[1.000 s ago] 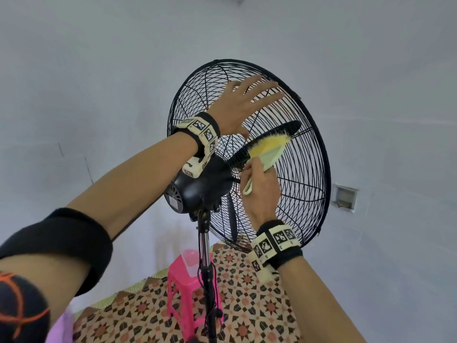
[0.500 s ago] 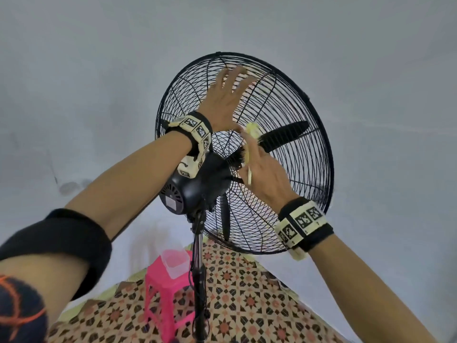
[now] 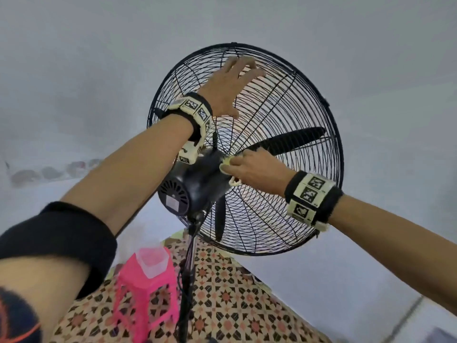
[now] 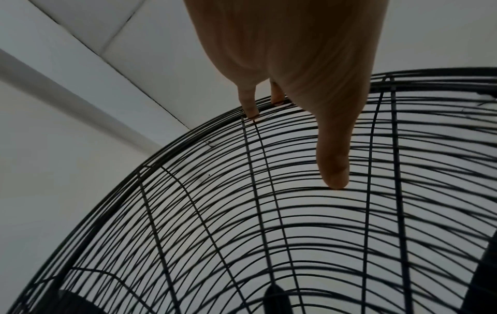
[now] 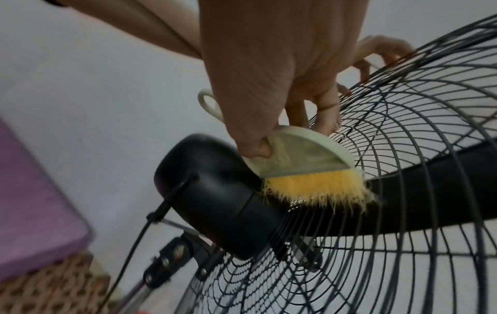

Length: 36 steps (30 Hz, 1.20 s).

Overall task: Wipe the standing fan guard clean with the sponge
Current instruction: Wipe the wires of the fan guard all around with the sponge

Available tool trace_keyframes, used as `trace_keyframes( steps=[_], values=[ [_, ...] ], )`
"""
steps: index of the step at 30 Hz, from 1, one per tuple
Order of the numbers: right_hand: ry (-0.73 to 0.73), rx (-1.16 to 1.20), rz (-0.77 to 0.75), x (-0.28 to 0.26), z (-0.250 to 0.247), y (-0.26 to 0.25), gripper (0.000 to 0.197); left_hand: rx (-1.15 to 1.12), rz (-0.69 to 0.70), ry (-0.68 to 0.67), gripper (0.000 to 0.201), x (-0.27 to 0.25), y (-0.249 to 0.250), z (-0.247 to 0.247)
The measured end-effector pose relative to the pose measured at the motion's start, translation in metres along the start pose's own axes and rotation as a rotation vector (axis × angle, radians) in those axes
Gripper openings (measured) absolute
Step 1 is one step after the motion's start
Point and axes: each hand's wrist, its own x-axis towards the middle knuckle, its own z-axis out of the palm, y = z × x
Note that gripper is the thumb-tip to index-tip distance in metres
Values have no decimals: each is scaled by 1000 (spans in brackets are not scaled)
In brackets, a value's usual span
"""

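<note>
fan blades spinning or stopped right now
Stopped, it seems: the blades show as sharp, separate shapes behind the guard in the head view, not as a blur.

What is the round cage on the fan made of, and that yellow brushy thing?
The fan guard looks like thin metal wire, painted black. The brush in the right hand seems to be pale plastic with frayed yellow bristles, probably synthetic.

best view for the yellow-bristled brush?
Right wrist: the brush shows whole, bristles at the fan guard beside the motor housing. Head view shows only slivers past the right hand. Left wrist view misses it.
</note>
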Motion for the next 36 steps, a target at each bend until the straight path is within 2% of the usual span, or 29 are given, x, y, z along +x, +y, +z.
trace_keyframes(
  steps=[3, 5, 10, 14, 16, 19, 21, 23, 27, 30, 34, 36],
  values=[
    [-69, -86, 58, 3, -7, -4, 23, -9, 11, 13, 115, 2, -1, 7],
    [-52, -135, 65, 6, -15, -6, 21, -8, 15, 25, 113, 4, 1, 10],
    [-100, -173, -155, 7, -15, 7, 27, -27, 43, 78, 113, 4, -5, 11],
    [-82, -218, -46, -3, -23, 11, 17, 5, 42, 92, 116, 6, -2, 13],
    [-32, -205, -57, -6, -22, 13, 18, 11, 38, 76, 116, 7, 3, 11],
    [-5, -125, -189, -13, -10, 15, 32, -15, 6, 54, 114, 7, 8, 8],
    [-55, -116, -291, -20, -4, 15, 36, -17, -13, 38, 113, 6, 9, 7],
    [-46, -135, -344, -26, -4, 19, 38, -15, -24, 26, 113, 6, 11, 5],
    [64, -103, -319, -24, -14, 28, 39, -9, -61, 0, 111, 4, 22, 1],
    [43, -67, -299, -28, -20, 25, 31, -1, -83, -5, 112, 4, 29, -2],
    [109, -56, -62, -29, -24, 18, 20, -28, -126, 9, 115, 0, 34, 0],
    [112, -47, -112, -26, -29, 9, 19, -50, -139, 26, 118, -3, 36, 2]
  ],
)
